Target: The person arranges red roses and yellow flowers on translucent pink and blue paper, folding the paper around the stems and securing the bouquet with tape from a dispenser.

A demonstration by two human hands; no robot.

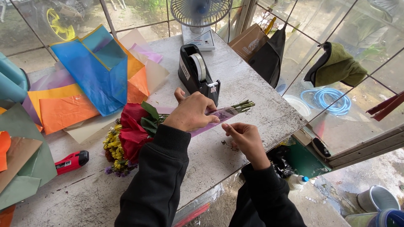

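A bouquet (pixel 128 134) of red and yellow flowers lies on the white table (pixel 235 75), its green stems (pixel 244 105) pointing right. A pale purple wrapping sheet (pixel 223 114) runs around the stems. My left hand (pixel 191 111) grips the wrapped stems from above, just right of the blooms. My right hand (pixel 244 136) is below the stems, its fingertips pinching the sheet's lower edge. A black tape dispenser (pixel 195 71) stands just behind my left hand.
Blue, orange and cream paper sheets (pixel 92 80) are spread at the left, with green and brown ones at the near left. A red tool (pixel 71 162) lies near the front edge. A small fan (pixel 200 17) stands at the back. The table's right edge drops to the floor.
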